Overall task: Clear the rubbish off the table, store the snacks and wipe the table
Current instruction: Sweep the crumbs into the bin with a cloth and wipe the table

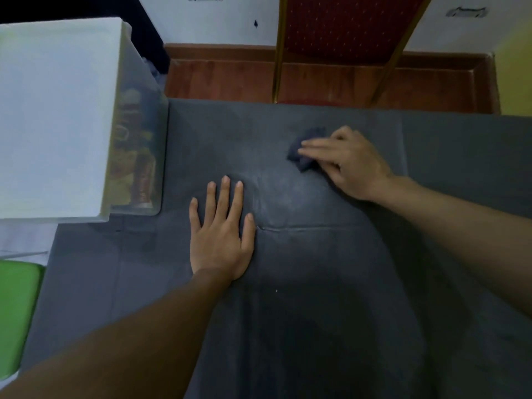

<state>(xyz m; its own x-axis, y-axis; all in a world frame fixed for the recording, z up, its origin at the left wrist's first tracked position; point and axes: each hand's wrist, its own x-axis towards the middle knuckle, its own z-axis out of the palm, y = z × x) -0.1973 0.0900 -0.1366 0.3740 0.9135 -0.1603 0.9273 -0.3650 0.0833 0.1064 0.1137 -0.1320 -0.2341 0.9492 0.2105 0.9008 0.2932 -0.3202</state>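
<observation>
Grey fabric covered the tabletop [316,283], creased near the middle. Your left hand [221,234] lay flat on it, palm down, fingers straight and slightly spread, holding nothing. Your right hand [351,162], farther out and to the right, held a crumpled dark blue rag [305,165] against the tabletop, with the fingers laid over it and bits of the rag sticking out on both sides. At the left edge stood a clear storage box [161,156] under a white lid [54,110], with snack packets [135,145] dimly showing through its wall. A red chair [345,24] stood beyond the far edge.
</observation>
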